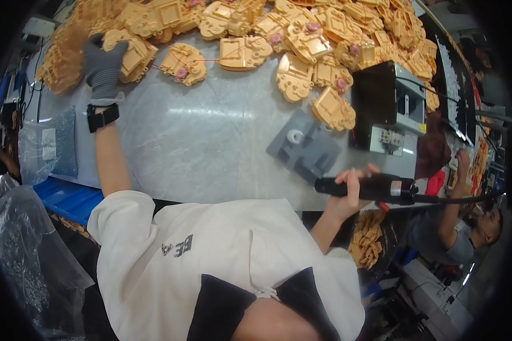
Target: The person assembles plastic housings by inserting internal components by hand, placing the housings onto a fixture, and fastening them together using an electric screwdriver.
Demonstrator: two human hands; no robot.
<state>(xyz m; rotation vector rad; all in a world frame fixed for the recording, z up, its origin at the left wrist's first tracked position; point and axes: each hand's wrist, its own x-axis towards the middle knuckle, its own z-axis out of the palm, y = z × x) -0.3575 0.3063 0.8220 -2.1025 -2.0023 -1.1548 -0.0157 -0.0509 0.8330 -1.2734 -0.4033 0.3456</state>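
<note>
My left hand, in a grey glove with a black band at the wrist, reaches to the far left of a heap of yellow-orange plastic housings. Its thumb and fingers are spread apart beside one housing; the parts on its other side are smeared by motion. My bare right hand is wrapped round a black corded electric screwdriver, whose front end points left. Just beyond that end lies a grey block fixture with a white round piece on it.
A black box-shaped device stands right of the fixture, with a small metal block nearby. At left are a clear bag of small pieces and a blue tray. Another person works at far right. More yellow parts lie below the table edge.
</note>
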